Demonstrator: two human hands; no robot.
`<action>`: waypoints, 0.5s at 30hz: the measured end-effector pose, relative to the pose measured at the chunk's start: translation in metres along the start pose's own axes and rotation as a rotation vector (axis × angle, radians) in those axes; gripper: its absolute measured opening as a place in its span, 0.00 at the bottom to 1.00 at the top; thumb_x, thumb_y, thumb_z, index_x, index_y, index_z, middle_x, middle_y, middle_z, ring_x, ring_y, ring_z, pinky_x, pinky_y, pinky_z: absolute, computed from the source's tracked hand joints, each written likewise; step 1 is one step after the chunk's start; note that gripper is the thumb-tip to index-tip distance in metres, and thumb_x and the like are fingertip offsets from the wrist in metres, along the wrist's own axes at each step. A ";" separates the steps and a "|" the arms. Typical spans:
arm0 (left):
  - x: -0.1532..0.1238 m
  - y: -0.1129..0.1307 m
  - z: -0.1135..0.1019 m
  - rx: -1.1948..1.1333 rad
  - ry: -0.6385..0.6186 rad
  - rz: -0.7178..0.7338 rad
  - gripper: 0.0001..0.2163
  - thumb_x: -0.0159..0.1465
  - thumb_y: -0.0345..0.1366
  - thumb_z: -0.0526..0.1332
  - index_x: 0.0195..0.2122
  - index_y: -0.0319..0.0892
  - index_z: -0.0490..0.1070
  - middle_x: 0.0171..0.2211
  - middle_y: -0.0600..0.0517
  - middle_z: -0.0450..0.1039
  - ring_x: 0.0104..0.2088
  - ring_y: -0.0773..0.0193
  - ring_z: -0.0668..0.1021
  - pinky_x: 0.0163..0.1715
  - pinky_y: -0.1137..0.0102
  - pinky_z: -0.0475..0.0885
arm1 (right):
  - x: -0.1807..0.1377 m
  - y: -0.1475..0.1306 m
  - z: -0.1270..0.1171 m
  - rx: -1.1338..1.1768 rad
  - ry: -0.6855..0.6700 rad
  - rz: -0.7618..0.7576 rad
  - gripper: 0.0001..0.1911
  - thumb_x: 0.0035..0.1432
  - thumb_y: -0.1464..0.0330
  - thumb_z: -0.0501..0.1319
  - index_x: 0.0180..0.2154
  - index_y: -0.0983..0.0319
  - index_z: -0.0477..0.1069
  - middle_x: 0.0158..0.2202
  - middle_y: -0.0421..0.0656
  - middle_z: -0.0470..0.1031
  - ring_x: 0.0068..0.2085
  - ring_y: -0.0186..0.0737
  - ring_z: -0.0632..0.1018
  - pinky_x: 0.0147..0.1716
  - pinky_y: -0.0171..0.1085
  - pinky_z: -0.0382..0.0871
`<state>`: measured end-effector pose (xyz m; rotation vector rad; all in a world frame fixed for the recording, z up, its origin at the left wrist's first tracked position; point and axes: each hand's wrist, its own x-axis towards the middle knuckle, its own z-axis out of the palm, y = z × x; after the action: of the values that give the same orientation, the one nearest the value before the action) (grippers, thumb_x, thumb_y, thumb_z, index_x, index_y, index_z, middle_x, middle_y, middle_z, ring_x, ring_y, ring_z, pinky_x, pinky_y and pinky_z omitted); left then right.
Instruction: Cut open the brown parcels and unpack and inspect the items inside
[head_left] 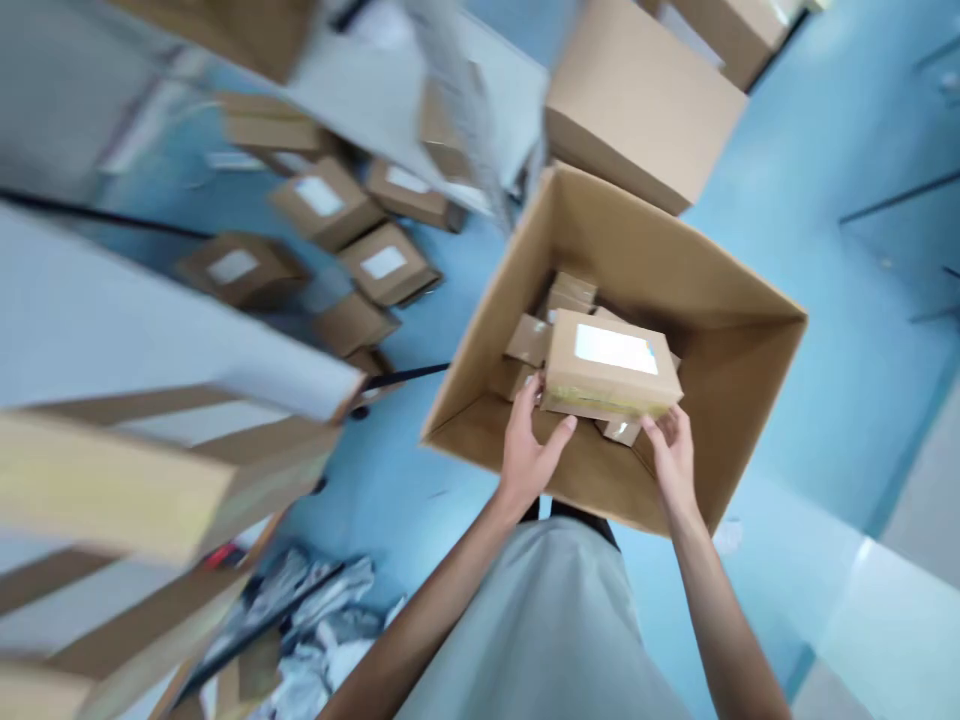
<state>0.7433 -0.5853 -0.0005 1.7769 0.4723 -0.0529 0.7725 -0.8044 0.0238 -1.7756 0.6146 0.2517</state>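
Note:
Both my hands hold a small brown cardboard box [611,385] with a white label [616,348] on top. My left hand [529,445] grips its left end, thumb along the near side. At the near right corner, my right hand [671,450] closes with thumb and fingers. The small box is over the inside of a large open carton [739,420], tilted slightly. Below it, several smaller cartons [529,340] lie in the bottom of the large carton, partly hidden by the held box.
Several labelled boxes [386,262] lie on the blue floor [420,480] at the left, under a table. Another large carton [637,100] stands just beyond the open one. Stacked cardboard [112,490] is close at the left. Crumpled plastic [322,640] sits at the lower left.

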 end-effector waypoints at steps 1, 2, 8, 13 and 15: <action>-0.016 0.026 -0.026 0.021 0.042 0.046 0.34 0.74 0.50 0.65 0.79 0.57 0.59 0.77 0.46 0.66 0.76 0.46 0.71 0.76 0.47 0.69 | -0.027 -0.019 0.001 -0.029 -0.061 -0.001 0.37 0.63 0.49 0.71 0.67 0.55 0.69 0.70 0.54 0.76 0.72 0.54 0.75 0.74 0.57 0.68; -0.031 0.050 -0.053 0.057 0.085 0.077 0.33 0.75 0.52 0.64 0.79 0.58 0.59 0.77 0.46 0.66 0.76 0.46 0.71 0.76 0.46 0.69 | -0.052 -0.035 0.003 -0.044 -0.119 -0.001 0.38 0.63 0.49 0.72 0.68 0.55 0.69 0.70 0.54 0.75 0.72 0.54 0.75 0.74 0.58 0.67; -0.093 0.120 -0.225 0.328 0.452 0.081 0.27 0.76 0.53 0.62 0.73 0.55 0.69 0.71 0.46 0.74 0.72 0.44 0.74 0.74 0.44 0.68 | -0.165 -0.092 0.078 -0.027 -0.672 0.075 0.38 0.62 0.49 0.72 0.69 0.48 0.69 0.67 0.51 0.77 0.69 0.55 0.79 0.72 0.57 0.73; -0.130 0.083 -0.366 0.394 0.807 0.007 0.26 0.73 0.50 0.67 0.68 0.46 0.73 0.68 0.46 0.77 0.71 0.46 0.74 0.74 0.49 0.68 | -0.250 -0.120 0.192 0.023 -1.164 0.093 0.42 0.58 0.49 0.76 0.70 0.50 0.68 0.71 0.49 0.74 0.74 0.55 0.74 0.73 0.52 0.71; -0.128 0.059 -0.417 0.360 0.895 -0.011 0.25 0.72 0.47 0.67 0.65 0.38 0.75 0.66 0.43 0.79 0.67 0.48 0.77 0.73 0.49 0.68 | -0.277 -0.123 0.238 0.054 -1.309 0.094 0.44 0.58 0.52 0.78 0.70 0.50 0.67 0.73 0.47 0.73 0.74 0.55 0.73 0.73 0.52 0.71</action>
<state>0.5574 -0.2400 0.2002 2.0924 1.1630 0.7158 0.6387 -0.4813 0.1861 -1.1664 -0.2518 1.2949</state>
